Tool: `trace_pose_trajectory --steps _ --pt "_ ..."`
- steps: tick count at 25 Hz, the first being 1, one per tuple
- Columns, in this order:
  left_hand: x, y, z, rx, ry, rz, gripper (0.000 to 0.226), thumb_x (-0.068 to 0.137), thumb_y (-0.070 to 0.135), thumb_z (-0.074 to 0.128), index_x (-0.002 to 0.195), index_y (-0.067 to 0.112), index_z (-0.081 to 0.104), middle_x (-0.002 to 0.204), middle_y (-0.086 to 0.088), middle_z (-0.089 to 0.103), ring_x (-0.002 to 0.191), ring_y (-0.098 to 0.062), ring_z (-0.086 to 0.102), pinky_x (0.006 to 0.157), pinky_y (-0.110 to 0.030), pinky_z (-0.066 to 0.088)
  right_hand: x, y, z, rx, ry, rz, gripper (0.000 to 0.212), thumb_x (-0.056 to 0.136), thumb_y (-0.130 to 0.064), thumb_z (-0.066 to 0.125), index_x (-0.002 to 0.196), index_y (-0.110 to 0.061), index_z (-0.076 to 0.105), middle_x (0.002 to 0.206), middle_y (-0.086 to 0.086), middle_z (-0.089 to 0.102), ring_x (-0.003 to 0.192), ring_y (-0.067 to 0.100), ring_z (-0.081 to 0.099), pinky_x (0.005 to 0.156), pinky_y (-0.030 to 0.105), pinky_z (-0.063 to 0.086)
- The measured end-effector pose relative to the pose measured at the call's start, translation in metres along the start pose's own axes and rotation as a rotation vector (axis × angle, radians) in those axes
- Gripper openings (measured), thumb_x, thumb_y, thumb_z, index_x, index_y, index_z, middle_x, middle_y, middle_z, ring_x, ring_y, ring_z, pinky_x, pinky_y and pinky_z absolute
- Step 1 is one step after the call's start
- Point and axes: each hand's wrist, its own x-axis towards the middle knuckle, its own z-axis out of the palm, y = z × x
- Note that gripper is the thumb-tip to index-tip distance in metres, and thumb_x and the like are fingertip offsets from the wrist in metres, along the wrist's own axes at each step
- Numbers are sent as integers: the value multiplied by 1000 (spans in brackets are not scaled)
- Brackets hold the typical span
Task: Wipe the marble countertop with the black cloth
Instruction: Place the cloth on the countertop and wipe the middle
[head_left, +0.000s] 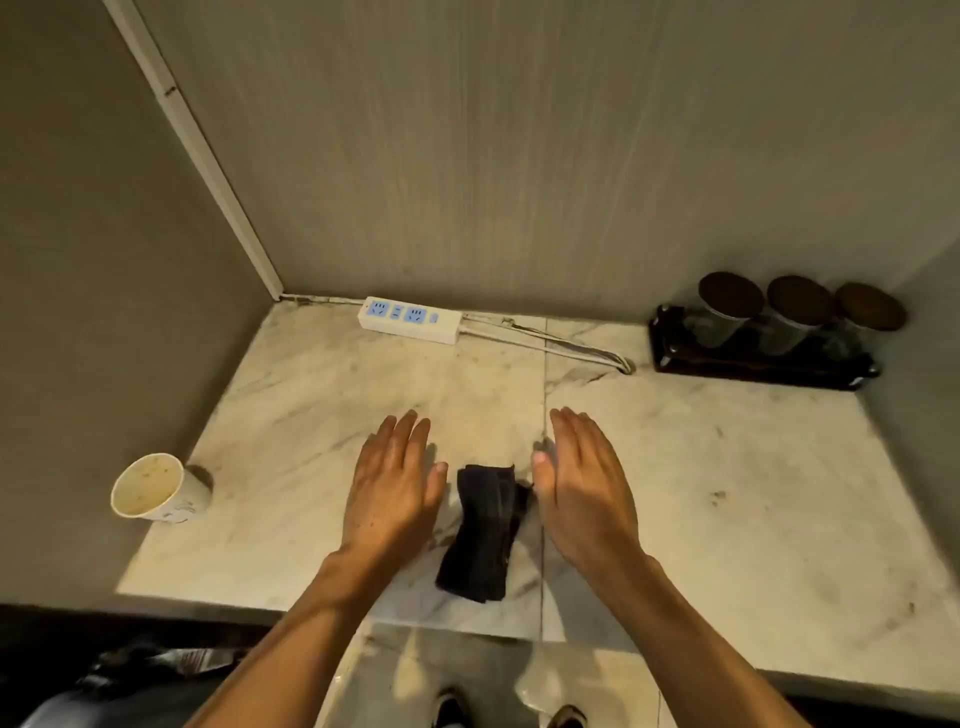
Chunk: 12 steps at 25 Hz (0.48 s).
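A folded black cloth (483, 530) lies on the white marble countertop (727, 493), close to its front edge. My left hand (392, 486) hovers flat just left of the cloth, fingers extended and empty. My right hand (584, 493) is held flat just right of the cloth, its thumb near the cloth's upper right corner, holding nothing. Neither hand grips the cloth. Small dark stains mark the marble on the right side.
A used paper cup (156, 488) stands at the left edge by the wall. A white power strip (410, 319) with its cable lies at the back. A dark tray (758, 358) with three lidded jars fills the back right corner. Walls close in on three sides.
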Motion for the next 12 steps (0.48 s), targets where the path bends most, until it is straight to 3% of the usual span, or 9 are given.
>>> trace_pose_trajectory --steps 5,9,12 --pt "-5 -23 43 31 -18 -20 54 95 41 29 137 10 43 144 -13 44 134 -31 37 112 -44 26 -6 0 50 -73 -120 15 62 95 -50 19 142 -13 37 148 9 41 139 26 32 115 37 24" --pt "-11 -36 69 56 -51 -46 56 94 38 28 138 5 40 142 -18 45 133 -34 39 110 -47 23 -13 -8 85 -122 -144 2 61 94 -48 26 140 -12 40 146 11 44 136 29 37 111 40 29" --pt "-14 -44 82 86 -82 -55 55 94 37 27 139 8 41 146 -15 42 137 -32 31 113 -49 19 -17 -20 105 -102 -185 37 62 92 -47 27 140 -11 40 147 11 42 137 28 36 113 43 27"
